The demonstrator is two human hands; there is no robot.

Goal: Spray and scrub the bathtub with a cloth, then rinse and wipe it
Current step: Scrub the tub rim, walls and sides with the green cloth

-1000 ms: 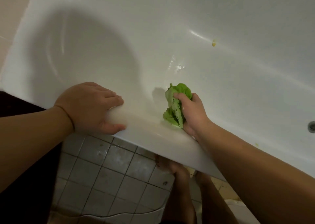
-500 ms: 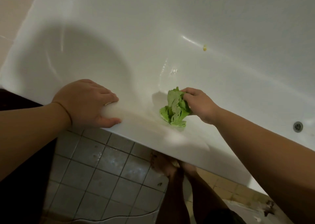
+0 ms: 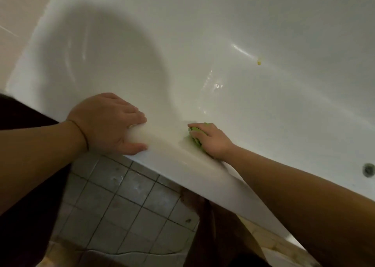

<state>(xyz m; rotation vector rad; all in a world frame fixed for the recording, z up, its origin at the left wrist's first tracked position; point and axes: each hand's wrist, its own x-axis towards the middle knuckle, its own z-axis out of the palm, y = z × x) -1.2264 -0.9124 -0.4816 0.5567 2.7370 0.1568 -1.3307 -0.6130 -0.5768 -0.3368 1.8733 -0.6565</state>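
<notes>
Scrubbing the near rim of the bathtub (image 3: 223,33) with a green cloth (image 3: 195,138).

The right hand (image 3: 211,140) has its fingers curled over the bunched cloth, pressing it against the inner edge of the rim; the left hand (image 3: 109,122) grips the rim with fingers over the top and thumb on the outer side. The enamel looks wet, so the bracing hand could slip. A yellow speck (image 3: 259,62) on the far wall and the area round the drain (image 3: 368,169) could be missed. No writing or brand is legible.
</notes>
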